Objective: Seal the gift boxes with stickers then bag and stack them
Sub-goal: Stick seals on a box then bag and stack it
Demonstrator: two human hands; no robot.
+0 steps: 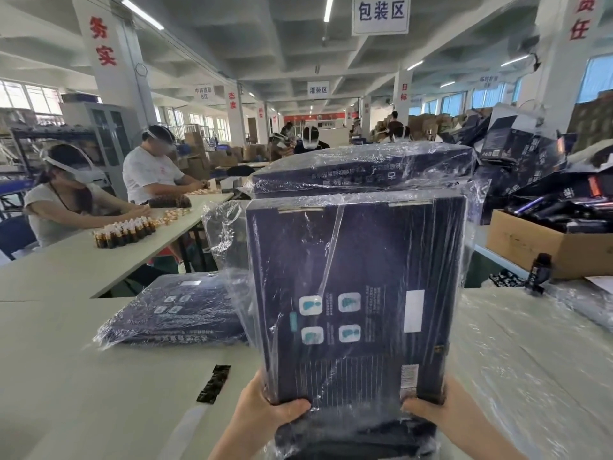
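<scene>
- The left hand gripped the near left corner of the bagged gift box, thumb laid across the upper face; the other fingers were hidden beneath.
- The right hand clamped the near right corner likewise, thumb on top and the rest of the fingers out of sight.
- The dark blue box sat inside a clear plastic bag, whose loose end billowed at the far left corner.
- Its long axis ran straight away from the person, with the printed face, four pale icons and a white label, turned up toward the camera.
- The box was held above the white table, in the middle of the view.
- Its far edge lay close under a second bagged box, which lay crosswise behind it.
- A third bagged box lay flat on the table to the left, near a black sticker strip.
</scene>
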